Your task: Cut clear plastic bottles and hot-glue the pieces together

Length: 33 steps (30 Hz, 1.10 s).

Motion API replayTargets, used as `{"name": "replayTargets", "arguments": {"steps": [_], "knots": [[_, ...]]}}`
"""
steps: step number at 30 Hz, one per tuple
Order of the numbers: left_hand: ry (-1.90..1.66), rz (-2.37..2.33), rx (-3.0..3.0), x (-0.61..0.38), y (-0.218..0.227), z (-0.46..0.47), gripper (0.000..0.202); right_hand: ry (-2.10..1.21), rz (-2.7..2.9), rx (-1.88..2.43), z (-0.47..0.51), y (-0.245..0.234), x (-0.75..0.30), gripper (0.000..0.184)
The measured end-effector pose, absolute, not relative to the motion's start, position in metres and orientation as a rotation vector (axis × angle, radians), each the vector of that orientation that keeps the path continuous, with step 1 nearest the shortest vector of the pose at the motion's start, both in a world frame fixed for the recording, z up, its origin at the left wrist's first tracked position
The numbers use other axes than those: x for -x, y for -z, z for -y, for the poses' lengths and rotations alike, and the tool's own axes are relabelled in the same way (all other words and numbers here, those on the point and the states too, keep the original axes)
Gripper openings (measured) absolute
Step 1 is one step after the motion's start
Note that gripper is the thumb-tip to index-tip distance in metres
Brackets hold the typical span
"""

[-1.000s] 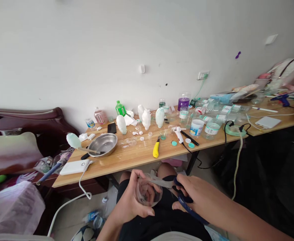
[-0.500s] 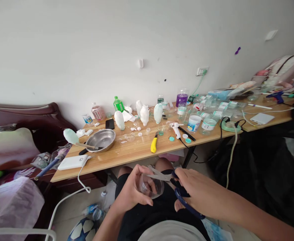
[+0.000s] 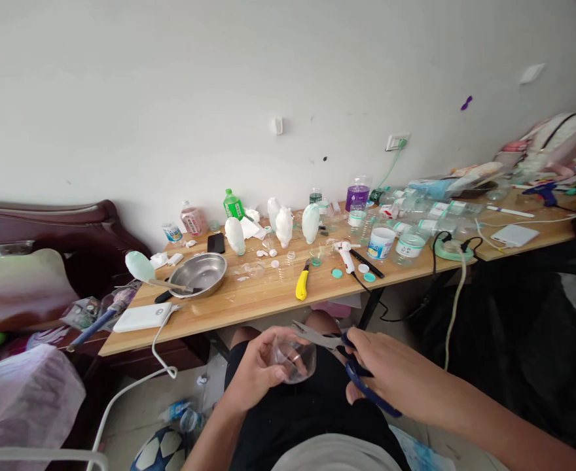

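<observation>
Over my lap, my left hand (image 3: 261, 369) is closed around a clear, cut piece of plastic bottle (image 3: 300, 361), whose round rim faces right. My right hand (image 3: 389, 366) grips a pair of scissors (image 3: 374, 391) by dark blue handles. The scissors' metal blades reach left to the upper edge of the plastic piece; whether they touch it I cannot tell. On the table ahead lies a yellow utility knife (image 3: 302, 281). A white glue gun (image 3: 345, 257) rests to the right of it.
The wooden table (image 3: 249, 304) has its front edge just beyond my hands. A metal bowl (image 3: 199, 273) and a white power bank (image 3: 141, 317) stand at the left. Several white moulded shapes (image 3: 283, 226) stand midway. Clear bottles (image 3: 410, 245) crowd the right, near a power strip (image 3: 450, 248).
The scissors have shifted slightly up and left along the plastic piece's edge. My left thumb has moved inward, and the plastic piece has turned a little in my left hand.
</observation>
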<state>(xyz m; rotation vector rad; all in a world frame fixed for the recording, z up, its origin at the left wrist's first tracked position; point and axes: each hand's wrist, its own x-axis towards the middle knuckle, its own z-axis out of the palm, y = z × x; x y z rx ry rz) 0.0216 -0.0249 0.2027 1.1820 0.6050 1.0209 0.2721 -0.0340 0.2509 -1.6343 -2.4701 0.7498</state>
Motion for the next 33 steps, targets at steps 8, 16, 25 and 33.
{"name": "replayTargets", "arguments": {"steps": [8,16,25,33], "knots": [[-0.947,-0.688,-1.222,-0.025,-0.206,0.026,0.071,-0.726,2.434,1.692,0.034,-0.244,-0.265,0.032],[-0.927,-0.654,-1.209,-0.017,-0.2,0.024,0.075,-0.723,2.44,1.775,0.029,-0.25,-0.267,0.028],[-0.852,-0.572,-1.266,-0.024,-0.194,0.021,0.076,-0.709,2.467,1.597,0.034,-0.243,-0.265,0.033],[-1.072,-0.775,-1.382,-0.01,-0.188,0.022,0.073,-0.779,2.247,1.803,0.025,-0.236,-0.264,0.03]]}}
